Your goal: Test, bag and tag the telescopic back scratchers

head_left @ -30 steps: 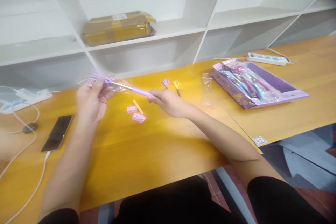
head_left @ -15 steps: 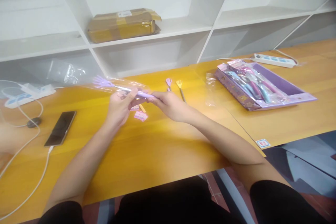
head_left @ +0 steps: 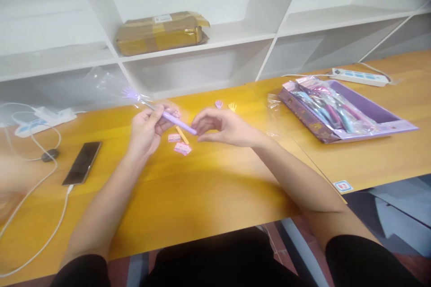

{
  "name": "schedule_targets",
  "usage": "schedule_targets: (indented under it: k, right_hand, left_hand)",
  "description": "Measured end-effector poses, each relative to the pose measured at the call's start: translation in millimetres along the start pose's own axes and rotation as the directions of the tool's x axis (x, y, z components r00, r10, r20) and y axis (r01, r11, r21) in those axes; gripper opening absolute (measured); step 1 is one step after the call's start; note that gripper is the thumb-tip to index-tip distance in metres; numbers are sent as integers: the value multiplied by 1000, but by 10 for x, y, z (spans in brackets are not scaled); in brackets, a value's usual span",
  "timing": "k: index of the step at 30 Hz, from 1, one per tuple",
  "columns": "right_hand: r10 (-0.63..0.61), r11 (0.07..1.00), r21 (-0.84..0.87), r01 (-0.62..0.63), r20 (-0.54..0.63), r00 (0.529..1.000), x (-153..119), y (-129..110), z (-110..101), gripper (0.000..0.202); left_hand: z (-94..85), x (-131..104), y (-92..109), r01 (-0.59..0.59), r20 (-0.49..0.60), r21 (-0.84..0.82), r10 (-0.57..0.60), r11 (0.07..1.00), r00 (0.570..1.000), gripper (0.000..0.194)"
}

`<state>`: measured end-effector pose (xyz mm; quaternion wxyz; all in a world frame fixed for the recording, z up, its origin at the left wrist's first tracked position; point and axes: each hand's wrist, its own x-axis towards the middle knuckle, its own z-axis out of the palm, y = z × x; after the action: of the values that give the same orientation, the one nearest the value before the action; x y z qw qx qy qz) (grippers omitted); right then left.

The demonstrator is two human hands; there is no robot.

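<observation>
A purple back scratcher (head_left: 178,123) with a hand-shaped end slants up to the left, pinched around its middle by my left hand (head_left: 146,130). Clear plastic wrap (head_left: 144,98) clings near its upper part. My right hand (head_left: 227,128) is at the handle's lower end, its fingers curved and apart with a gap between thumb and fingertips. Two pink cards (head_left: 182,148) and a yellow stick (head_left: 182,135) lie on the table beneath. Behind my right hand the heads of a purple scratcher (head_left: 218,104) and a yellow scratcher (head_left: 232,106) show.
On the right stands a purple box (head_left: 367,98) holding several wrapped scratchers, with a power strip (head_left: 360,77) behind. A clear wrapper (head_left: 273,114) lies beside it. At left are a phone (head_left: 81,163), cables and another power strip (head_left: 47,122). A taped parcel (head_left: 161,33) sits on the shelf.
My right hand has loosened from the handle's end and its fingers have opened. The scratcher tilts more steeply, and its handle is more exposed from the plastic.
</observation>
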<state>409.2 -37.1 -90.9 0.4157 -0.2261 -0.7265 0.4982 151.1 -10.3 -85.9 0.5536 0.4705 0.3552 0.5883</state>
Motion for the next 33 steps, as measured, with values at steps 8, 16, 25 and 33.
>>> schedule_targets:
  k: [8, 16, 25, 33]
  right_hand:
    - [-403, 868, -400, 294, -222, 888, 40, 67, 158, 33]
    - [-501, 756, -591, 281, -247, 829, 54, 133, 180, 36]
    - [-475, 767, -541, 345, -116, 872, 18, 164, 201, 36]
    - [-580, 505, -761, 407, 51, 813, 11, 217, -6, 12]
  left_hand:
    - [95, -110, -7, 95, 80, -19, -93, 995, 992, 47]
    - [274, -291, -42, 186, 166, 6, -184, 983, 969, 61]
    - [218, -255, -41, 70, 117, 44, -75, 997, 990, 56]
    - [114, -181, 38, 148, 187, 90, -162, 985, 969, 63]
